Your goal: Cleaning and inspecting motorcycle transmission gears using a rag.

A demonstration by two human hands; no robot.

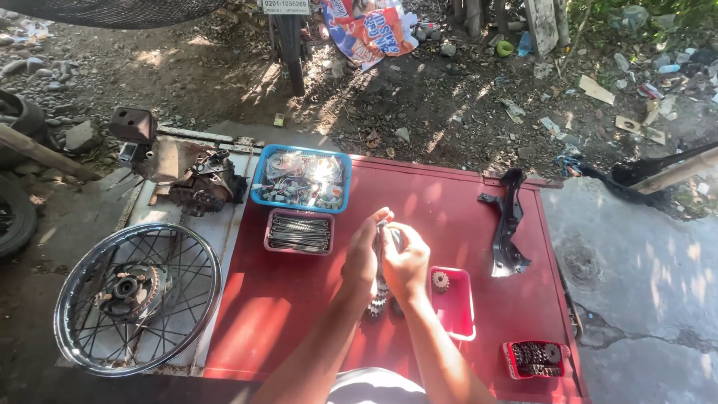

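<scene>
Both hands, left hand (pixel 362 254) and right hand (pixel 404 263), grasp a small toothed metal sprocket cluster (pixel 378 298), raised over the red metal table (pixel 299 299) for close handling. Another rusty gear (pixel 440 280) lies just right in a red plastic tray (pixel 456 314).

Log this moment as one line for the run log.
left hand + right hand: gripping small part, gears below | red tray: one gear | surface: red table

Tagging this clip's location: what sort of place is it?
Likely an outdoor, makeshift motorcycle repair spot. A spoked wheel lies by a red table, both hands hold a stack of small gears, and littered dirt ground lies beyond.
</scene>
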